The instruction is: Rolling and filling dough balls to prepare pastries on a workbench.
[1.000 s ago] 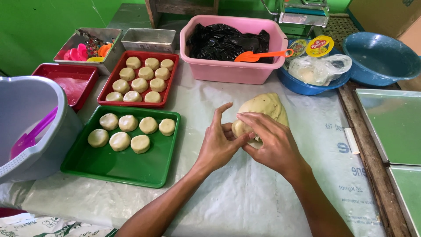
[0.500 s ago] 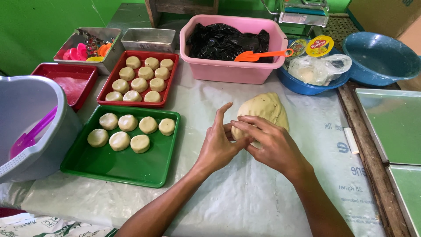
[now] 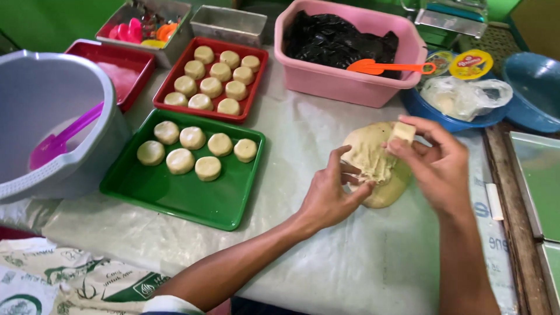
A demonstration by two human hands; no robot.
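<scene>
A big lump of pale dough lies on the white-covered table. My left hand rests at its near left edge, fingers pinching into the dough. My right hand is raised over the lump's right side and grips a small torn-off piece of dough between thumb and fingertips. Left of the hands, a green tray holds several flattened dough rounds. Behind it a red tray is filled with more rounds.
A grey bucket with a purple scoop stands at the left. A pink tub of black filling with an orange spatula sits at the back. Blue bowls, a plastic bag and metal trays line the right.
The camera has moved closer. My right hand has pulled a small piece off the dough lump and lifted it; my left hand stays pressed on the lump.
</scene>
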